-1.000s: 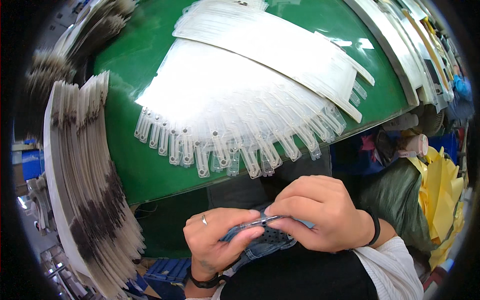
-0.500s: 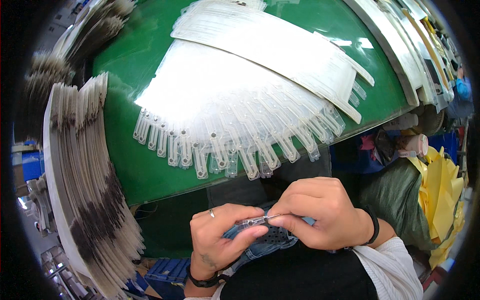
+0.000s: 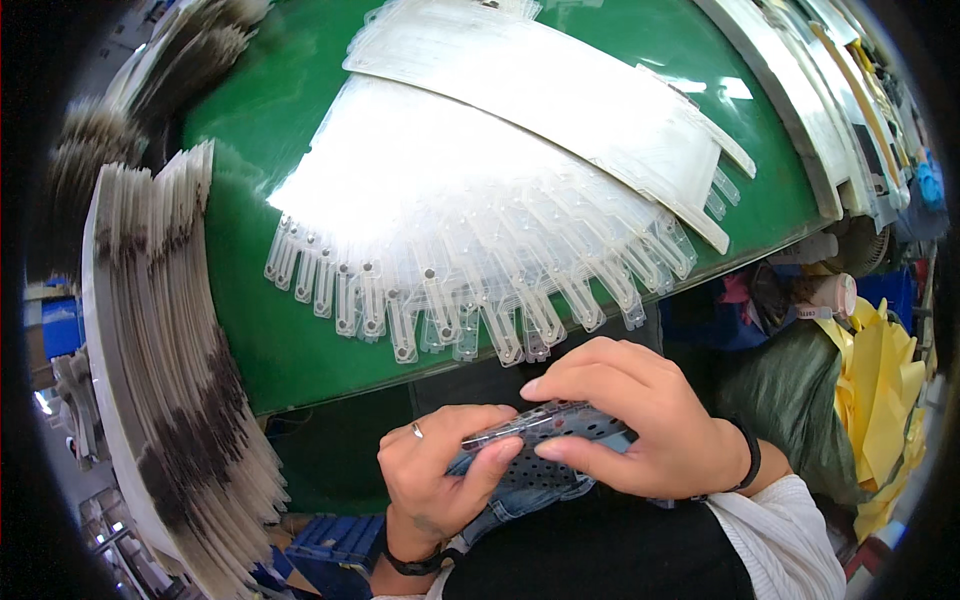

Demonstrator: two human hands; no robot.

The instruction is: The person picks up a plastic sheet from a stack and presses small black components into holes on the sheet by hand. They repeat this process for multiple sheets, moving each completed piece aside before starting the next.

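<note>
Here we are gripping a clear plastic packet [image 3: 545, 420] with both hands, left hand [image 3: 445, 480] and right hand [image 3: 640, 425] closed on it, fanned clear packets [image 3: 480, 250] lying at twelve o'clock.

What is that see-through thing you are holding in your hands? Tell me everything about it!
The clear plastic piece is small, flat and long, with little holes or studs. It lies almost level, just below the green table. The left hand pinches its near end, the right hand covers its far end. A dark perforated piece lies beneath it.
</note>
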